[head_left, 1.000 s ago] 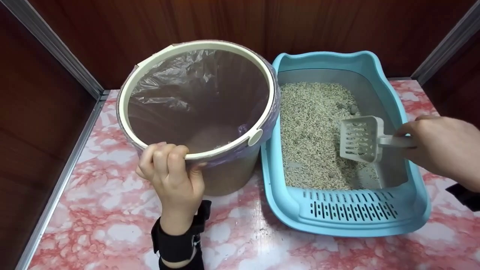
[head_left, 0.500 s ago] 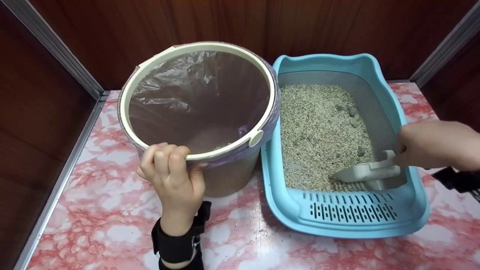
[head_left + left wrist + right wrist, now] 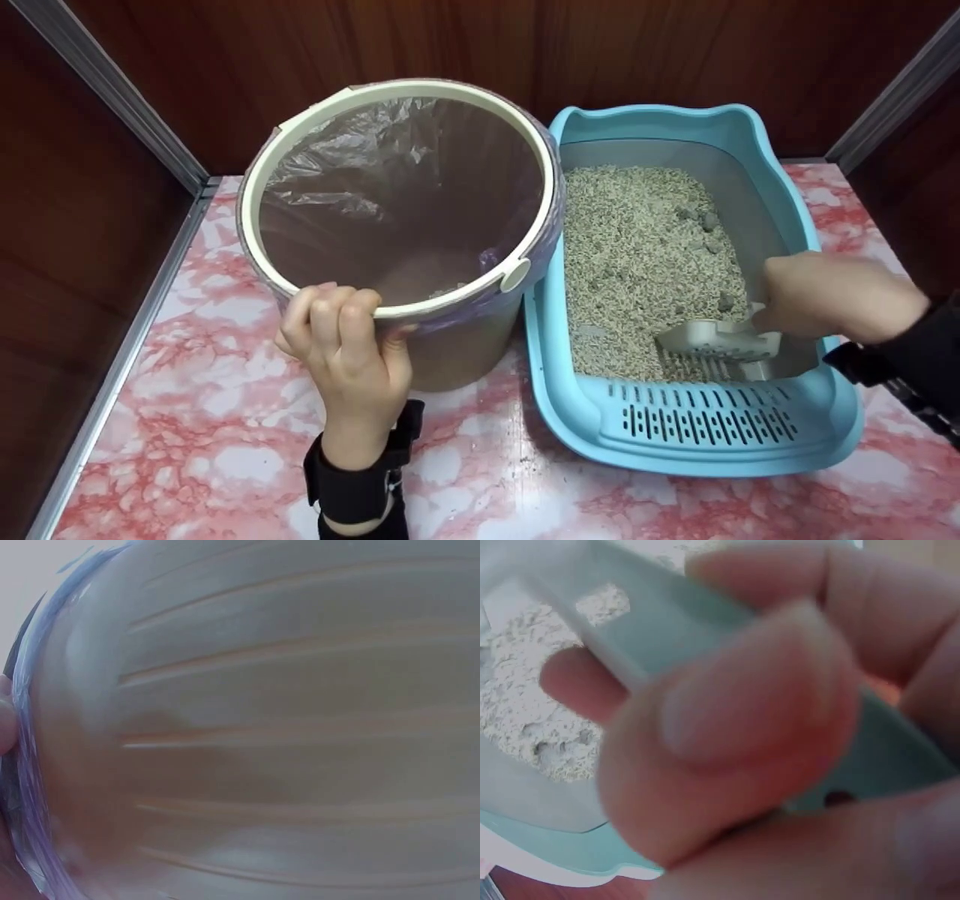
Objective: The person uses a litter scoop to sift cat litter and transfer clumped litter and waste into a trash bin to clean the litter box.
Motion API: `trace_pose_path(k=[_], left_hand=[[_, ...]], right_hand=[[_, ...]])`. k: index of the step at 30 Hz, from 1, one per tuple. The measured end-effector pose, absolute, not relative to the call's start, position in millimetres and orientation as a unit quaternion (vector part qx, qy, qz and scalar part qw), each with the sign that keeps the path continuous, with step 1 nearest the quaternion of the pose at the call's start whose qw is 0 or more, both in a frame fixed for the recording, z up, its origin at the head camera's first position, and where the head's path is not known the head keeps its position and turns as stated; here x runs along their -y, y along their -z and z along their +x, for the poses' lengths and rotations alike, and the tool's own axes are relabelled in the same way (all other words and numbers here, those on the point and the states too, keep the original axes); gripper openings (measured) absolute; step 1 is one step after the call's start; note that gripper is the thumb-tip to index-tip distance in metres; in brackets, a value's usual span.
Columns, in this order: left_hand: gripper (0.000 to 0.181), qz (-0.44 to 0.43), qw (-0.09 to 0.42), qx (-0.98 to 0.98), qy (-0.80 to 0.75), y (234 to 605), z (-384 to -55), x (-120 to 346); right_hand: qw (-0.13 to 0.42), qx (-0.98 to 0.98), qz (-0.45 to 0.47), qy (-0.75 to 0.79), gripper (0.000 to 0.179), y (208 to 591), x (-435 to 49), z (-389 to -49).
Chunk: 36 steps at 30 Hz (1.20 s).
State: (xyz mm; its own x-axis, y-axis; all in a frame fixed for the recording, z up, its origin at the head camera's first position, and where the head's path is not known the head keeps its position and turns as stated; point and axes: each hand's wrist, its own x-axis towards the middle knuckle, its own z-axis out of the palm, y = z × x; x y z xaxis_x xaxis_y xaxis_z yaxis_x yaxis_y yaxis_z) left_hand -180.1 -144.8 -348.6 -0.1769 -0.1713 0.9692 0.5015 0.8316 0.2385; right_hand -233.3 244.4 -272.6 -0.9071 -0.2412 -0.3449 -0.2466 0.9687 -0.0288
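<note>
Head view: a person's left hand (image 3: 349, 352) curls its fingers over the cream plastic rim (image 3: 551, 191) of a round, pale brown bin (image 3: 469, 352), seemingly to steady it beside a light blue plastic tray (image 3: 697, 454) (the rim apparently pins the translucent purple plastic bag (image 3: 360, 161) lining the bin). The right hand (image 3: 832, 296) grips a pale grey, slotted plastic scoop (image 3: 716, 341), tilted low against beige granular litter (image 3: 637, 247) in the tray's near right part, an angle suited to loose grains. Left wrist view: fingertips (image 3: 6, 724) hold the bag's edge above ribbed bin wall. Right wrist view: a blurred thumb (image 3: 727, 712) presses the scoop's handle, fingers wrapped around, likely for control
</note>
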Motion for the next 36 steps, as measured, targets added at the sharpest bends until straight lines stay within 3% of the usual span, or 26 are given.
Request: trace_pose_path(k=[9, 15, 21, 25, 31, 36], left_hand=[[0.049, -0.115, 0.63, 0.72, 0.267, 348.1, -179.8, 145.6], [0.05, -0.113, 0.631, 0.72, 0.266, 348.8, -180.3, 146.6], [0.05, -0.108, 0.63, 0.721, 0.267, 349.7, -180.1, 147.5], [0.05, -0.106, 0.628, 0.723, 0.268, 350.4, -179.7, 147.2], [0.05, -0.109, 0.622, 0.726, 0.272, 350.2, -178.6, 144.9], [0.05, -0.11, 0.626, 0.723, 0.272, 349.2, -179.0, 143.8]], right_hand=[[0.133, -0.989, -0.061, 0.013, 0.022, 286.7, -245.6, -243.6], [0.115, -0.992, -0.045, 0.041, 0.024, 299.6, -245.5, -265.5], [0.117, -0.992, -0.024, 0.027, 0.016, 317.0, -235.0, -290.2], [0.089, -0.996, -0.007, 0.026, 0.011, 332.6, -226.3, -303.5], [0.036, -0.997, 0.025, 0.059, 0.018, 361.8, -228.6, -314.3], [0.05, -0.982, 0.074, 0.163, 0.02, 374.2, -237.6, -313.2]])
